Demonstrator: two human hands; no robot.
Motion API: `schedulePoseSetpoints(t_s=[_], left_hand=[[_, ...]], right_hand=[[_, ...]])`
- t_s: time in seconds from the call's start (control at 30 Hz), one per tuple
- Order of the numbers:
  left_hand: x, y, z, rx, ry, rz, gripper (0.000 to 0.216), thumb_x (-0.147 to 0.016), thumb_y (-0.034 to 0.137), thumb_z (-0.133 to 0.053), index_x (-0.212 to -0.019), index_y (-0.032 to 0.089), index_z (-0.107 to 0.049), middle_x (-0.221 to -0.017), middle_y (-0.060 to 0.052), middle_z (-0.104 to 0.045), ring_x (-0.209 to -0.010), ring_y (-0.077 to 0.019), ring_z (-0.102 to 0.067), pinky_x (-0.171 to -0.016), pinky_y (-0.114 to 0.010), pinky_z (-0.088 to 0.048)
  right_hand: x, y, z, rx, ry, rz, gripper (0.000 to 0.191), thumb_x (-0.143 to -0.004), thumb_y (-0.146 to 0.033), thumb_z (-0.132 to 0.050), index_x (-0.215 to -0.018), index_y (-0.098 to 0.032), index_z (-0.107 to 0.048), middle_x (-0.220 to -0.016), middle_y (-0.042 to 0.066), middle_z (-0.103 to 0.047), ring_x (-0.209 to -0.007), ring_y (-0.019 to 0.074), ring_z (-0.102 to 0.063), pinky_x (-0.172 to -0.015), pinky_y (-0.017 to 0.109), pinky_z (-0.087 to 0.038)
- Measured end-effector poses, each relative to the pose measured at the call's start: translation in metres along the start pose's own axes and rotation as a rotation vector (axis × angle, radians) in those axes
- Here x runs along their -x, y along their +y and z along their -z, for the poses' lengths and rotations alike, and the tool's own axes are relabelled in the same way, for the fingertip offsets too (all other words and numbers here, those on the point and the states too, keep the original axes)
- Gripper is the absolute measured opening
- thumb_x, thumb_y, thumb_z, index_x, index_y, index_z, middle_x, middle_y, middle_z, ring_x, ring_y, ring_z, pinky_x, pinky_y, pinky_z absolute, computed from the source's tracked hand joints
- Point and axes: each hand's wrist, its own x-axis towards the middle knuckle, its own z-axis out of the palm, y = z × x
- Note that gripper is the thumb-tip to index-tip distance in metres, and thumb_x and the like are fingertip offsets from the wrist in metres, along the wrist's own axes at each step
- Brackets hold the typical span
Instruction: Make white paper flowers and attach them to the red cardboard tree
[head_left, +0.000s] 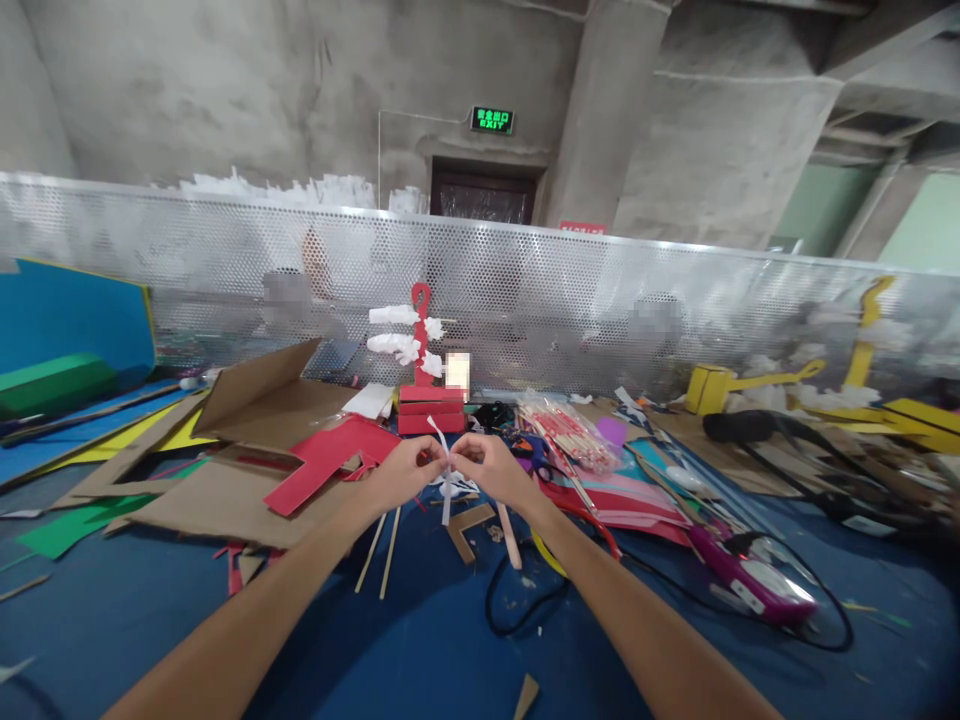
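My left hand (pixel 405 470) and my right hand (pixel 487 468) meet above the blue table, both pinching a thin white paper strip (pixel 445 465) that sticks up and hangs down between the fingertips. Behind the hands stands a red cardboard model (pixel 424 385) on a stacked red base, with white fluffy pieces stuck to its upright hook-shaped post. A flat red cardboard cut-out (pixel 330 455) lies just left of my left hand.
Brown cardboard sheets (pixel 247 440) lie at left, wooden sticks (pixel 382 555) and a cardboard corner piece (pixel 469 530) under my hands. A bag of sticks (pixel 566 430), a purple glue gun (pixel 750 578) with black cable sit at right. A perforated metal fence (pixel 600 310) closes the back.
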Motion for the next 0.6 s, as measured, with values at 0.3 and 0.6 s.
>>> schedulePoseSetpoints(t_s=[0.3,0.6], left_hand=[[0.0001,-0.0013,0.0005,0.056,-0.005,0.023,0.019,-0.083,0.034,-0.054,-0.079,0.015,-0.057,-0.068,0.001,-0.058,-0.06,-0.0117,-0.053,-0.056,-0.021,-0.039],[0.0018,0.0027,0.0007,0.018,-0.008,-0.009,0.029,-0.083,0.044,-0.054,-0.081,0.015,-0.058,-0.072,-0.002,-0.061,-0.064,-0.0141,-0.055,-0.058,-0.023,-0.042]], right_hand=[[-0.0001,0.0039,0.0003,-0.017,0.003,-0.007,0.015,-0.079,-0.027,-0.058,-0.076,-0.014,-0.063,-0.069,0.003,-0.066,-0.059,0.0123,-0.056,-0.056,0.022,-0.042],[-0.0003,0.004,0.0011,-0.062,-0.011,-0.002,0.018,-0.077,-0.031,-0.061,-0.076,-0.013,-0.066,-0.065,0.002,-0.063,-0.057,0.0112,-0.054,-0.053,0.021,-0.04]])
